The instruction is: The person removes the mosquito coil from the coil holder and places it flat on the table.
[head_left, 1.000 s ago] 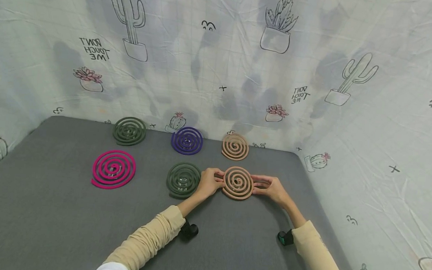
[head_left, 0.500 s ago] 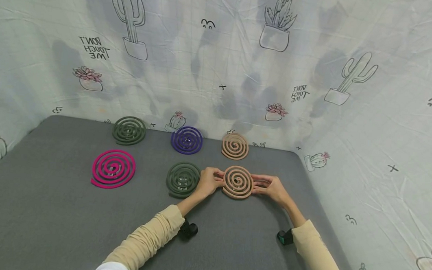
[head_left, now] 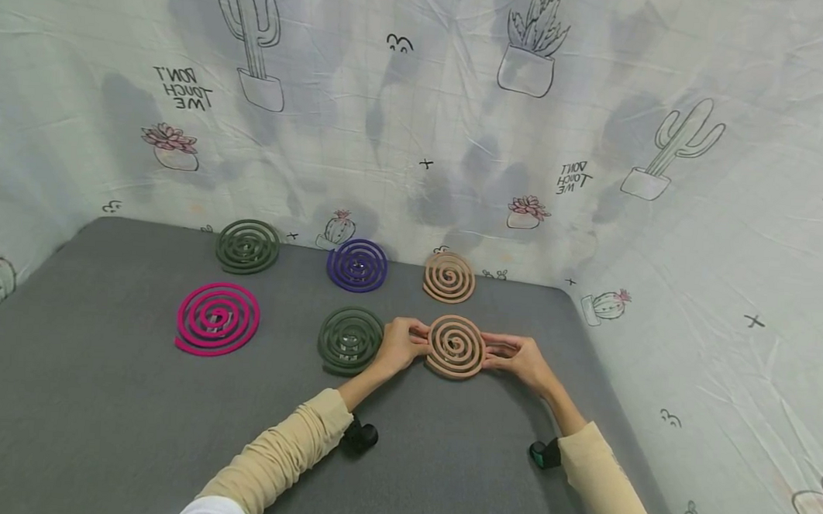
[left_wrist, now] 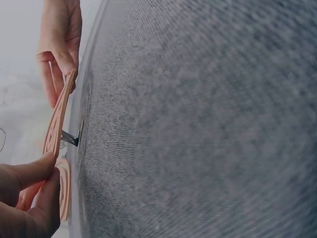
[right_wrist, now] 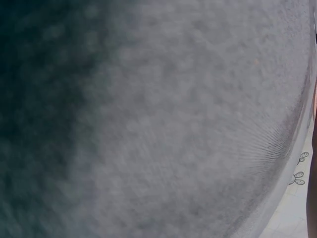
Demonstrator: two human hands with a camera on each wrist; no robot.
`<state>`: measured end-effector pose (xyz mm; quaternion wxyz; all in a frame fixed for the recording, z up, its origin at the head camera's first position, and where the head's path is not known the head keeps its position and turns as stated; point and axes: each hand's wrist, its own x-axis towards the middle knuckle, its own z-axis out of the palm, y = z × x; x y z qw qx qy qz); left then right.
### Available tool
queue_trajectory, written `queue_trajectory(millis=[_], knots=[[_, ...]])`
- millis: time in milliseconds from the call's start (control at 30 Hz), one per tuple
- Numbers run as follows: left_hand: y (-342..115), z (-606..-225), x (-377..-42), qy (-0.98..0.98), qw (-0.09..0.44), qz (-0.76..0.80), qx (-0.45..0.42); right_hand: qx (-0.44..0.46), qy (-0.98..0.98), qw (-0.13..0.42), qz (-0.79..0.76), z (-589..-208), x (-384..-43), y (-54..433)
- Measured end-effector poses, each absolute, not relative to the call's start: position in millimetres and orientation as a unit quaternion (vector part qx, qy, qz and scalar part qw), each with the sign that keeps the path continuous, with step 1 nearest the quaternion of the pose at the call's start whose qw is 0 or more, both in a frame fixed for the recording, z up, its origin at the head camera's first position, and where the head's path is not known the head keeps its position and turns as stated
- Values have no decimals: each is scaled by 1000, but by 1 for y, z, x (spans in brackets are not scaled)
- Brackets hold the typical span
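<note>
A tan mosquito coil [head_left: 455,347] is held between the two hands at the right of the table. My left hand [head_left: 400,345] pinches its left edge between thumb and fingers, as the left wrist view shows close up. Opposite, my right hand [head_left: 522,361] grips the right edge. Seen from the side in the left wrist view, the coil [left_wrist: 60,116] is a thin tilted disc above the cloth. A small metal stand [left_wrist: 70,138] reaches from under it down to the surface. The right wrist view shows mostly blurred cloth, with the hand hidden.
A dark green coil [head_left: 350,341] lies right beside my left hand. Behind stand another tan coil [head_left: 449,278], a blue coil [head_left: 357,266] and a second green coil [head_left: 247,247]. A pink coil [head_left: 217,319] lies left on the grey table [head_left: 131,413]. A printed curtain [head_left: 362,130] hangs behind.
</note>
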<state>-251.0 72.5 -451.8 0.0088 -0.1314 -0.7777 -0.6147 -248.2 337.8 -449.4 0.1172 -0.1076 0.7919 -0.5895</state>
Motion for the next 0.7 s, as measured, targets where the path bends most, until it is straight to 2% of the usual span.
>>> queue_trajectory(millis=[400,700], knots=[[70,-449,-254,-778,13,-605,-168,-108,799,109,-581,-444,-249,340],[66,-445,-258,-769,-41,-611,-183,-105,785,133,-595,-443,-250,345]])
